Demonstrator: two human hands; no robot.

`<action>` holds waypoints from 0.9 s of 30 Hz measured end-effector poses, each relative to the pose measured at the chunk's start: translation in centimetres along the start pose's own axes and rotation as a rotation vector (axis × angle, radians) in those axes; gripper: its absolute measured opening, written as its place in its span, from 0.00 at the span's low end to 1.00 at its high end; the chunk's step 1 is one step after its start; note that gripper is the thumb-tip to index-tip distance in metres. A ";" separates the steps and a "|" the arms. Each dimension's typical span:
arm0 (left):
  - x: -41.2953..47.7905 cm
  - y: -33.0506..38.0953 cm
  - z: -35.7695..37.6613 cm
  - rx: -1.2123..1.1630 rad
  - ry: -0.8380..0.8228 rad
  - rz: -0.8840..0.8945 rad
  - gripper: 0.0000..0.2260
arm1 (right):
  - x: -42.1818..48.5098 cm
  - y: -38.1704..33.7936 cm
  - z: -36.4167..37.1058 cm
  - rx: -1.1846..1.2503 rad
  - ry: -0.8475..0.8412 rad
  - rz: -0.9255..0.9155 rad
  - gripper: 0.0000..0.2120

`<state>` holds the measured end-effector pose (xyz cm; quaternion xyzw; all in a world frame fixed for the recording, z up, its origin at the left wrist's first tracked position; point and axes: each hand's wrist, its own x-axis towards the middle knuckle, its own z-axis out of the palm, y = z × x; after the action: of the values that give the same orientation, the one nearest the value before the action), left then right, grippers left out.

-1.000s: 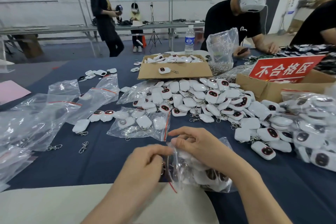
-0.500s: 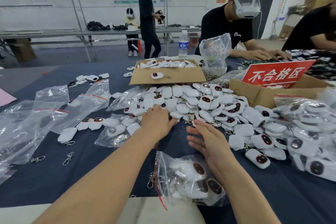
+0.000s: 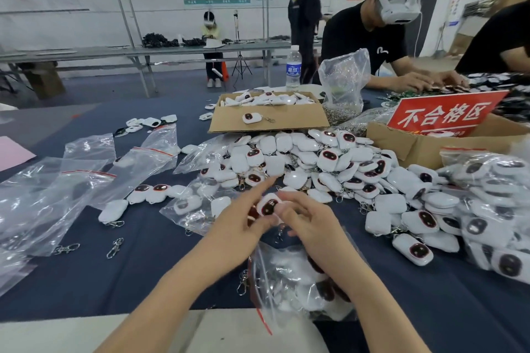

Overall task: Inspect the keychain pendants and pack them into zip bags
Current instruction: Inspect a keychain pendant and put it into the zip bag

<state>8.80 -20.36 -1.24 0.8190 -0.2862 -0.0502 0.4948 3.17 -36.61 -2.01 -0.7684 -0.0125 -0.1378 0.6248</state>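
White pendant point(image 3: 268, 206) is pinched face-up in the right hand point(image 3: 311, 219), above the table point(image 3: 143, 266) — my guess, so its dark face can be checked. Left hand point(image 3: 243, 216) is right beside it (too blurry to tell its grip). Part-filled zip bag point(image 3: 298, 281) lies just below, close for dropping in.

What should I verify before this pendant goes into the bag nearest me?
1. Grip on the pendant: pinched between the left hand and right hand, dark face up. Ok.
2. Face free of defects: too blurred. Cannot tell.
3. Clasp attached: hidden behind the fingers. Cannot tell.
4. Reach of the zip bag: it lies under the right forearm, partly filled. Ok.
5. Bag mouth open: the red-striped edge is crumpled near the table edge. Cannot tell.
6. Place for rejects: the cardboard box with the red sign stands to the right. Ok.
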 end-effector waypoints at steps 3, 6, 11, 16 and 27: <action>-1.5 -0.6 1.1 -0.321 0.147 -0.143 0.17 | 0.0 0.4 0.3 0.018 0.009 0.061 0.06; -1.9 -1.0 1.7 -0.393 0.163 -0.186 0.09 | -0.1 0.8 0.1 0.032 -0.021 0.158 0.05; -1.7 -1.4 1.5 -0.353 0.154 -0.125 0.11 | -0.4 0.9 -0.1 0.036 -0.026 0.197 0.05; -1.6 -1.5 1.6 -0.331 0.160 -0.070 0.10 | -0.3 0.9 0.0 0.052 0.012 0.172 0.03; -1.8 -0.9 1.2 -0.421 0.093 -0.086 0.13 | -0.4 1.1 -0.1 0.006 -0.010 0.187 0.06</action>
<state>7.28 -20.09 -2.99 0.7105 -0.2112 -0.0920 0.6649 3.03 -36.88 -3.17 -0.7651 0.0557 -0.0748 0.6371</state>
